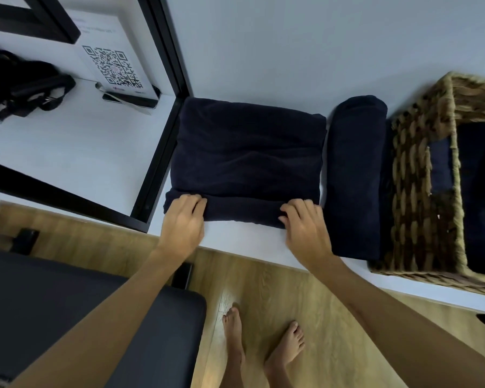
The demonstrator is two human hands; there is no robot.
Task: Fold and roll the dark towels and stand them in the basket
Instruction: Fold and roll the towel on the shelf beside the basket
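- Nearest to us, our bare feet point(263, 345) stand on the wood floor point(305, 317), with a dark padded seat point(81, 317) at our left, so we lean over the edge of the white counter point(249, 242) to work.
- Our left hand point(184, 219) sits on the near left end of the folded towel point(247, 152), fingers curled over the rolled edge and pressing it down.
- Our right hand point(305, 222) does the same at the near right end, fingers bent over the roll and the thumb tucked at its side; both hands grip the roll rather than lie spread flat.
- We judge the hands are set wide apart at the two ends so that the roll stays even and tight as it goes forward; only the first turn is made, and most of the towel lies flat beyond it.
- Just to the right lies a finished rolled towel point(356, 175), on its side and touching the basket's wall, likely parked there until it is stood up inside.
- The woven basket point(415, 191) stands at the counter's right end; dark cloth shows inside, but we cannot tell how many rolls it holds.
- Farther left, past a black frame point(163, 152), are a QR-code sign point(112, 68) and a black bag point(20, 85).
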